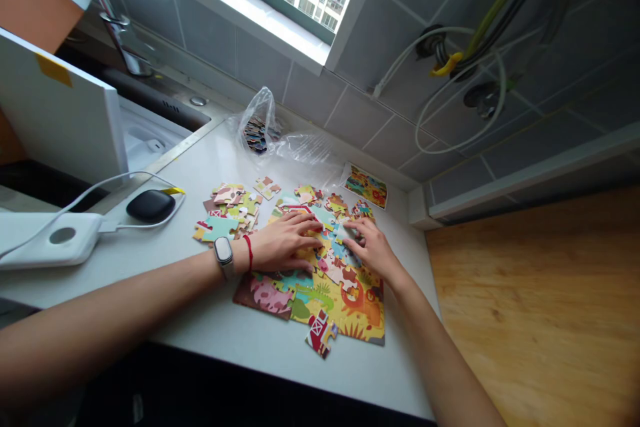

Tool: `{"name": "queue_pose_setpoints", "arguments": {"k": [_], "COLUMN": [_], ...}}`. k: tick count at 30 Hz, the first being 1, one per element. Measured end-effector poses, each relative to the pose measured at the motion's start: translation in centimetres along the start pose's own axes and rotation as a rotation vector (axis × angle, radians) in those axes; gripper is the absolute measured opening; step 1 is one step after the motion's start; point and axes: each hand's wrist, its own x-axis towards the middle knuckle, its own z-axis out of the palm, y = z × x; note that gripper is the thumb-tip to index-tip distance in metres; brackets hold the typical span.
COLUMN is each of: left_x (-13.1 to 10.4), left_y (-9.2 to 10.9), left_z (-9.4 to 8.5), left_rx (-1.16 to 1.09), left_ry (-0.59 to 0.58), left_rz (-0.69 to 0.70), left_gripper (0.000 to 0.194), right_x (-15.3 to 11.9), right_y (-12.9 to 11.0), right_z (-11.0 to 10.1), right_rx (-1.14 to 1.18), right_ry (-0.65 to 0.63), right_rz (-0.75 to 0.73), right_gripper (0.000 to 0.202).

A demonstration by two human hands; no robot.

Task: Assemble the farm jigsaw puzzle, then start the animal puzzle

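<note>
A partly assembled jigsaw puzzle with cartoon farm and jungle animals lies on the white counter. My left hand rests across its left part, palm down and fingers stretched out, covering some of the picture. At the upper right of the puzzle, my right hand has thumb and index finger at the edges of a light blue puzzle piece. A loose piece with a red barn lies at the puzzle's front edge. Several loose pieces are heaped on the left.
Behind the puzzle lies a clear plastic bag with more pieces in it, beside a small picture card. On the left are a black rounded device, a white charger with a cable, and a sink. Cables hang at upper right.
</note>
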Motion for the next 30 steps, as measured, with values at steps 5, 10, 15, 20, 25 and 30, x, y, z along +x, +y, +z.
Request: {"name": "queue_pose_setpoints", "arguments": {"k": [5,10,15,20,25,30], "left_x": [-0.1,-0.2,-0.2,-0.1,-0.1,-0.1], "left_y": [-0.2,-0.4,-0.2,0.1,0.1,0.1], "left_z": [0.4,0.7,0.4,0.1,0.2,0.3], "left_rx": [-0.021,0.001,-0.006,-0.019,-0.020,-0.004], "left_ry": [0.022,-0.004,0.014,0.023,0.018,0.010], "left_rz": [0.005,-0.002,-0.006,-0.006,-0.019,-0.018], "left_gripper": [0.044,0.043,0.040,0.040,0.039,0.039], "right_x": [2.6,4.5,5.0,3.8,3.6,4.3], "right_y": [1.3,2.5,2.4,2.2,2.2,1.8], "right_z": [0.4,0.7,-0.3,-1.2,-0.2,0.7], "right_rx": [-0.011,0.002,0.077,0.202,0.246,0.196], "right_ry": [0.084,0.213,0.245,0.193,0.084,0.052], "right_rz": [-0.003,0.006,0.011,0.100,0.163,0.181], "right_gripper": [0.034,0.040,0.044,0.049,0.045,0.034]}}
